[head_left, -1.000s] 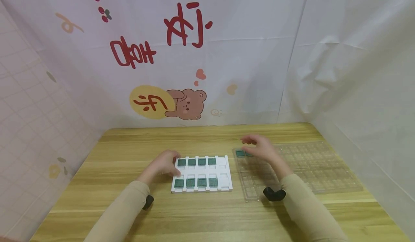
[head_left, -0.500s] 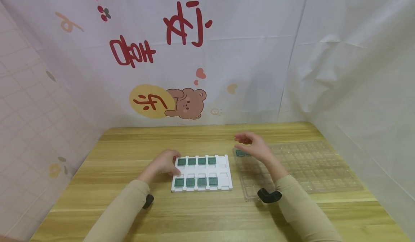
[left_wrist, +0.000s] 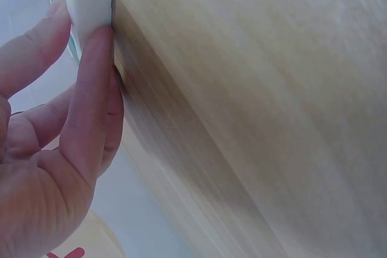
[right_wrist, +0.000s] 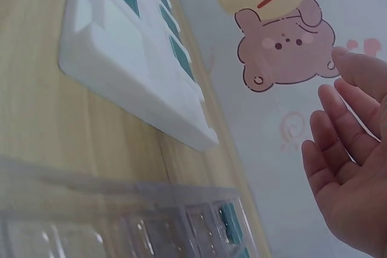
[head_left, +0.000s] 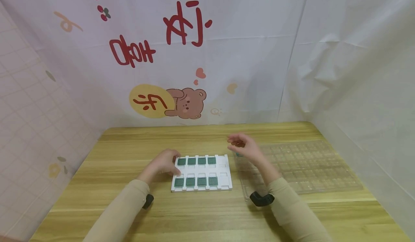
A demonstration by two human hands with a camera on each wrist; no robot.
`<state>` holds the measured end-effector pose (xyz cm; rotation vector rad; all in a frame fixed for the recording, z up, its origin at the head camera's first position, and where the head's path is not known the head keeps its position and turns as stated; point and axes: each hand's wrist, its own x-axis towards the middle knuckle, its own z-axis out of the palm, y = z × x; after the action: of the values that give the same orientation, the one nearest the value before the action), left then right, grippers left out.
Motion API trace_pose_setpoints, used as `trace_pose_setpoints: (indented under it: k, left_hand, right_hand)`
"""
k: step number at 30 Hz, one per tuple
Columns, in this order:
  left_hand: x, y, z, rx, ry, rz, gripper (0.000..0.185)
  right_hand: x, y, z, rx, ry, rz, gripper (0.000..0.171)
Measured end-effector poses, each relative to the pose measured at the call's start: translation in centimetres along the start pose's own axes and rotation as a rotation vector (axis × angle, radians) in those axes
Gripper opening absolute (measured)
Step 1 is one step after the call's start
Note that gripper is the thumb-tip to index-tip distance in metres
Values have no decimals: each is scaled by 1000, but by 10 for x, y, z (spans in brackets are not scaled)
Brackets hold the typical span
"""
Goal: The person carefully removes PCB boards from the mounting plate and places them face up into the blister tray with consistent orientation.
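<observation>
While my sleeves stretch across the near worktop (head_left: pixel 207 213), my left hand (head_left: pixel 162 164) rests at the white tray's (head_left: pixel 223 173) left edge, its fingers (left_wrist: pixel 91 89) pressed against the rim. That tray lies at the worktop's middle with eight green chips (head_left: pixel 196 171) in two rows and its right slots bare. Just beside it on the right lies a clear tray (head_left: pixel 304 168). My right hand (head_left: pixel 244 148) hovers above the gap between the trays, fingers (right_wrist: pixel 341 125) relaxed and spread, holding nothing. A green chip (right_wrist: pixel 233 222) sits in the clear tray's far left corner.
</observation>
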<state>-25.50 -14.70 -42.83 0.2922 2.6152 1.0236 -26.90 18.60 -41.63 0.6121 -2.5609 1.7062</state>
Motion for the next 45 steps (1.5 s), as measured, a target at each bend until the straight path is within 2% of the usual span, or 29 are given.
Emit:
trace_pose_setpoints:
  k: [4,7,10,18,27,37,45]
  left_hand:
    - [0,0,1,12,11,-12,62]
    - [1,0,1,7,15,-21,62]
    - [2,0,2,2,15,-24,63]
    - [1,0,1,-4,13,-22,64]
    - [1,-1,2,-16,12,-18,65]
    - [1,-1,2,-1,14,-17,66]
    - [2,-2,3,10,19,-26,67]
  right_hand:
    - [-4,-22,6,32,-24,4,36]
    - [-5,-29,11,37,-30,-8,36]
    - [-3,-24,17,27,-30,-23,35]
    - [9,10,30,19,-59,-6,40]
    - [11,17,43,-68,-90,24,43]
    - [14,20,52,-162,-151,-1,43]
    - [15,20,58,-288,-171,-39,42]
